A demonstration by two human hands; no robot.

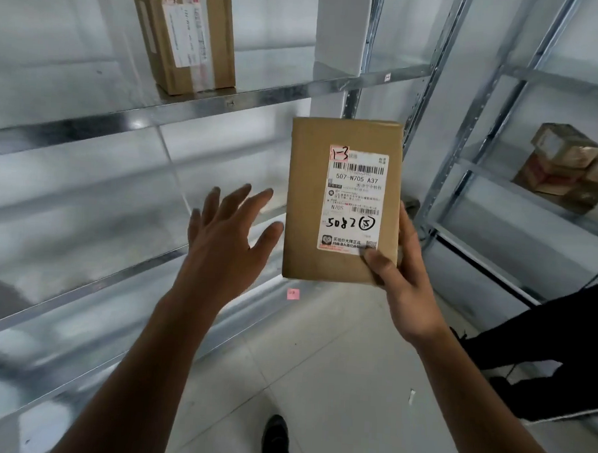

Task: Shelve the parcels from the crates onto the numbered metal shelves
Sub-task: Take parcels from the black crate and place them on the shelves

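While a flat, rectangular brown cardboard parcel (309,199) is gripped upright at its lower right corner by the right hand (404,285), with the thumb laid on its front, its white label (355,201) can be read: "507-N705 A37", "N705", handwritten "5082" and a pink tag marked "1-3". The left hand (221,250) is spread wide just beside it, with nothing held. A taped carton (182,39) is seen on the shiny galvanised shelf (89,124) above.

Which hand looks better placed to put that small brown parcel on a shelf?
The right hand: it grips the parcel by its lower corner, thumb on the label. The left hand is open with fingers spread, beside the parcel and holding nothing.
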